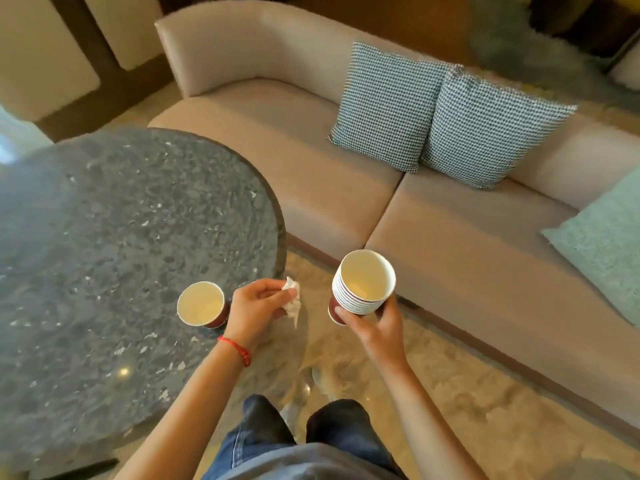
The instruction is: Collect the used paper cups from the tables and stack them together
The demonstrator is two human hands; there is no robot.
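Right hand: your right hand (375, 325) curls round the lower part of the stack of paper cups (363, 285), fingers wrapped from below, the stack tilted with its open mouth toward you.
Stack of paper cups: many nested rims show; it is held in the air, to the right of the round table (114, 244) and clear of it, above the floor.
Left hand: your left hand (258, 306) pinches a crumpled white tissue (292, 299) between thumb and fingers, over the table's right edge.
Single paper cup (202, 304): it stands upright on the table near its right edge, just left of your left hand; whether they touch cannot be told.
Wrist: a red string bracelet (237, 349) circles your left wrist.
Beyond the table: a beige sofa (311, 174) carries two checked cushions (446, 116).
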